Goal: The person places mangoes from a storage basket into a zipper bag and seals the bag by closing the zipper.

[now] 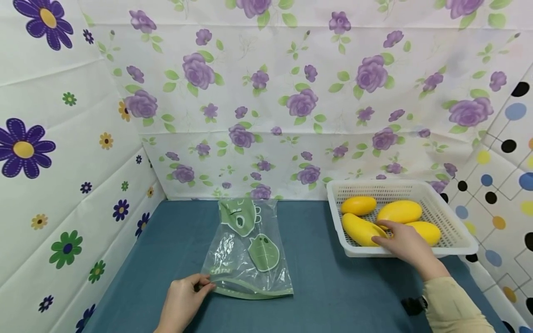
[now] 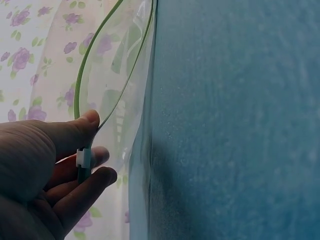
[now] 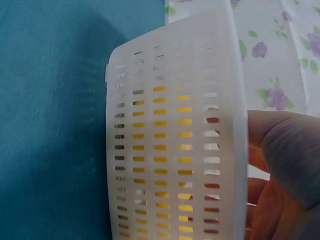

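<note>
My left hand point(image 1: 185, 298) pinches the left end of the green zip edge of a clear zip bag point(image 1: 231, 256), which lies flat with green cartoon prints. In the left wrist view, a small whitish slider point(image 2: 83, 158) sits on that edge by my fingers, and the bag's mouth gapes between two green strips. Inside the white basket point(image 1: 339, 236), my right hand point(image 1: 405, 243) holds the right end of the front-left yellow mango point(image 1: 359, 229), thumb in front and fingers behind. In the right wrist view, the basket wall hides most of the fingers.
More mangoes lie in the basket: one at the back left point(image 1: 359, 205), one at the back right point(image 1: 399, 211) and one at the front right point(image 1: 426, 232). A small black object point(image 1: 412, 305) is beside the right sleeve. Patterned cloth walls point(image 1: 266, 111) enclose the blue table point(image 1: 316, 286).
</note>
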A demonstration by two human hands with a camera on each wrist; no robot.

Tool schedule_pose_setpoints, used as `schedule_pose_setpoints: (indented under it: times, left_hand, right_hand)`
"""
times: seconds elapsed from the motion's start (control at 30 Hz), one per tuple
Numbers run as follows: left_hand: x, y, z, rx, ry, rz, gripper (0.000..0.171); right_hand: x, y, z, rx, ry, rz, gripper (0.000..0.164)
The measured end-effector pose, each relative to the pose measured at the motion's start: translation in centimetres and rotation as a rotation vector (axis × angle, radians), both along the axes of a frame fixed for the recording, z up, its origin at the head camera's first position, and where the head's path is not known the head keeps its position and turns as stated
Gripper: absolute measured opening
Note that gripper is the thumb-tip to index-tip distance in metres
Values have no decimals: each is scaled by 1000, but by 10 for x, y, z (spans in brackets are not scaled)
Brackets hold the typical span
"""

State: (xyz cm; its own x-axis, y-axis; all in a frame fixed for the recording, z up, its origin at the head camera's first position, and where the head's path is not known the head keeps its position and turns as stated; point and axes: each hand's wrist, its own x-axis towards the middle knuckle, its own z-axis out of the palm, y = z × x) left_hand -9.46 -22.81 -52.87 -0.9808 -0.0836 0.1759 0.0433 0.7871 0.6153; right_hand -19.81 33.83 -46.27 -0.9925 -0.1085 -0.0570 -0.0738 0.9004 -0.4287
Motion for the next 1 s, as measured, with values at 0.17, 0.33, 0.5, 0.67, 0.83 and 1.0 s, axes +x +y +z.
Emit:
schedule_pose_setpoints:
  times: [0.17,0.33,0.5,0.67,0.83,1.0]
  left_hand:
    - [0,2,0,5,-2,18,19]
    - [-1,5,0,23,4,21,17]
    - [-2,8,1,31,-10,30,17]
    - [-3,9,1,28,-14,28,17]
    - [-3,10,0,35,-15,20,17]
    - [-3,11,0,34,-7,25,19]
  right_hand:
    - [-16,-5,-6,-26,-71,-12,80]
    - [-23,-9,-9,-59,-117,-26,85]
    - [-27,-11,-11,-71,-163,-40,92]
    - [-31,-13,-11,-74,-196,-49,95]
    - [-35,-15,-14,-62,-219,-61,94]
    - [-39,-16,-15,-49,-251,-85,98]
